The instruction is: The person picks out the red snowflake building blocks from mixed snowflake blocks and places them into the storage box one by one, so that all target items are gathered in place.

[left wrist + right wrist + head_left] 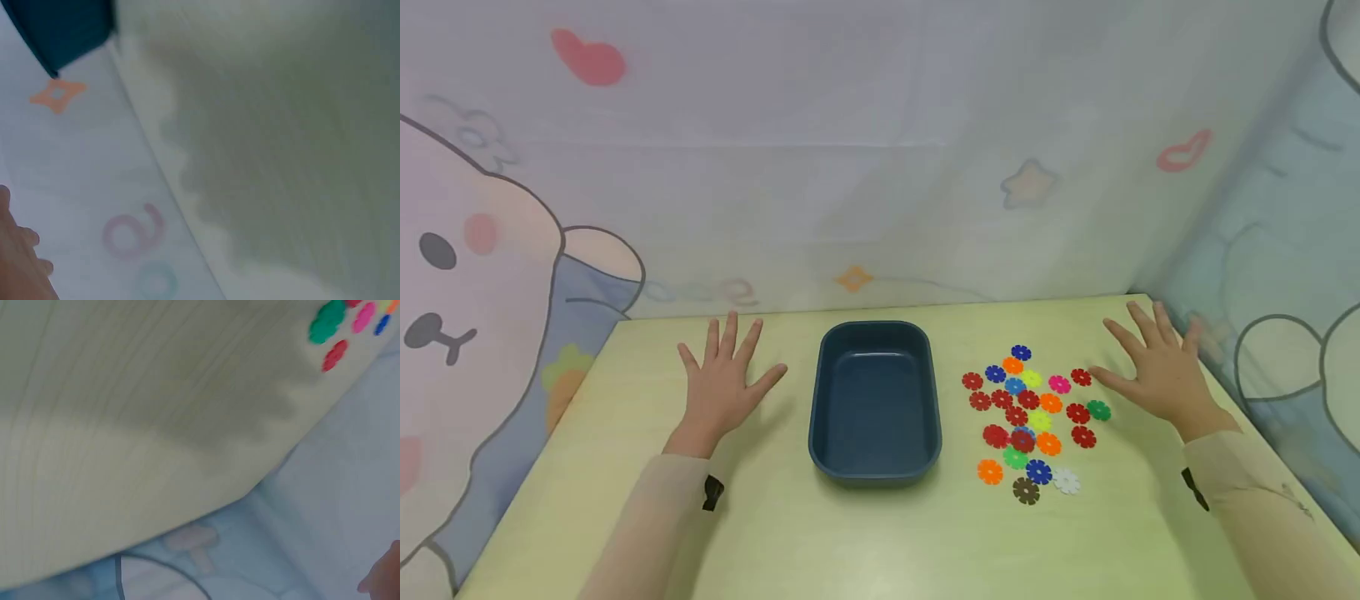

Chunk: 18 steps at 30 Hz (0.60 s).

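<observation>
Fingers spread, my left hand [721, 393] is held over the table to the left of a dark blue rectangular tray [826, 400] and holds nothing. On the other side, my right hand [1167, 377] has its fingers spread too, beside a scatter of colourful notched plastic discs. Nearest its thumb are a red disc [1081, 377] and a green disc [1099, 410]. Others include a white disc [1066, 481], a brown disc [1026, 491] and several orange, blue and yellow ones; some overlap. In the left wrist view, a corner of the tray [65, 31] shows.
The pale yellow-green table [760, 533] ends at the back against a printed cloth [880, 167] with hearts and stars. A large cartoon bear [482, 333] is printed on the left. Another printed cloth [1292, 250] hangs along the right edge.
</observation>
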Available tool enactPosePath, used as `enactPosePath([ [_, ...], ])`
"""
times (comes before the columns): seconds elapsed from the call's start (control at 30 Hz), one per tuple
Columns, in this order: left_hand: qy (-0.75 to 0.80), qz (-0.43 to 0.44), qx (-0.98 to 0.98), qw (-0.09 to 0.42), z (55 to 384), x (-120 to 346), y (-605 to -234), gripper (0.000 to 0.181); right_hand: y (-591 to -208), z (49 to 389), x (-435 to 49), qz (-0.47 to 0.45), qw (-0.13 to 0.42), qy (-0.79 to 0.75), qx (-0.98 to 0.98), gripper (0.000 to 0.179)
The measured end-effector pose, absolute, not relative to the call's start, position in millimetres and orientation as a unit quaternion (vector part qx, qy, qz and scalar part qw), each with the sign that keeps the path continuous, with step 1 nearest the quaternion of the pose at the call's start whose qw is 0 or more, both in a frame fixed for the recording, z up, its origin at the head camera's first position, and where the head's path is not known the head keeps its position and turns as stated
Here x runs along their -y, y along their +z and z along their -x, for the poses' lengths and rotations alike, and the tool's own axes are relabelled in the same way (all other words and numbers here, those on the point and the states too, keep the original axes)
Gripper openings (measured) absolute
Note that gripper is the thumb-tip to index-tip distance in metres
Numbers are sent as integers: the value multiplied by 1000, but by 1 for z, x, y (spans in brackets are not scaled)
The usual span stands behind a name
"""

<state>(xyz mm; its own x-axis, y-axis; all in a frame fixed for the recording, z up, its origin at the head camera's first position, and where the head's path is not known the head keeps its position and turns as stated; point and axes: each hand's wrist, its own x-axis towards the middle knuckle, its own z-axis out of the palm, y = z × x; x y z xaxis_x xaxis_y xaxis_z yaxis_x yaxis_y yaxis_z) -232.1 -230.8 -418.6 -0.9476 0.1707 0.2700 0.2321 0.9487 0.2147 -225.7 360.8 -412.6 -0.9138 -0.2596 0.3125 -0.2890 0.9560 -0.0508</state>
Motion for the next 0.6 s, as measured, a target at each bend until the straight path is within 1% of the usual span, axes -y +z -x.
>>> enactPosePath([
  [0.13, -227, 156, 951, 141, 209, 221, -416, 79, -420, 217, -350, -148, 161, 120, 968, 71],
  [0.3, -340, 203, 911, 119, 183, 208, -416, 77, -433, 206, -342, -140, 136, 193, 962, 68],
  [0.43, -389, 221, 888, 106, 175, 200, -415, 80, -437, 200, -338, -124, 108, 232, 959, 72],
  [0.6, -388, 230, 888, 90, 168, 194, -417, 86, -439, 192, -336, -115, 57, 277, 952, 74],
])
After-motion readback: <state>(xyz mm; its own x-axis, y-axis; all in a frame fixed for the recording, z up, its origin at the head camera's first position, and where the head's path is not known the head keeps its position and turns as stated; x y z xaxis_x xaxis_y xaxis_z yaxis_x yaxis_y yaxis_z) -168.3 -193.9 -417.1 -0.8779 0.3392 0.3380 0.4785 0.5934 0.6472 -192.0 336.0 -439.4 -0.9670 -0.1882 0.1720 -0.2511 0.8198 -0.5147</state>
